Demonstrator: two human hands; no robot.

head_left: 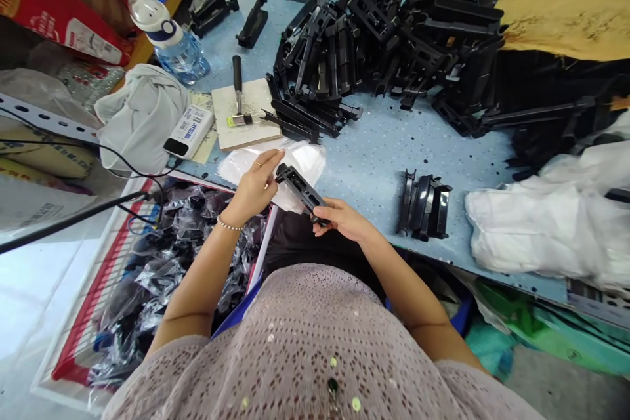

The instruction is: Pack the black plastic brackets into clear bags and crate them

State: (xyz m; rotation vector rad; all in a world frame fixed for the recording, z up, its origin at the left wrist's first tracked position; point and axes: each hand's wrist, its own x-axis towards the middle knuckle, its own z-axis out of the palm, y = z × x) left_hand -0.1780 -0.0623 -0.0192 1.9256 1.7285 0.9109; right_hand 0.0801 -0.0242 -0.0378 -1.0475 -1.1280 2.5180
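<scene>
My right hand (pixel 342 220) grips the near end of a long black plastic part (pixel 302 190), thumb on top, holding it tilted above the table's front edge. The part has slots and a small knob-like far end. Just left of that end is my left hand (pixel 256 187), its fingers stretched out and holding nothing that I can see. Under the part lies a thin white plastic bag (pixel 310 161). Behind the bag, a small hammer (pixel 239 88) rests on a pale square board (pixel 256 102).
A big heap of similar black parts (pixel 344 52) covers the table's (pixel 369 157) back. Several stand in a row (pixel 423 203) at right, beside white bags (pixel 546 210). At left are a water bottle (pixel 172 46), a white device (pixel 189 131) and a crate (pixel 83 328) of bagged parts.
</scene>
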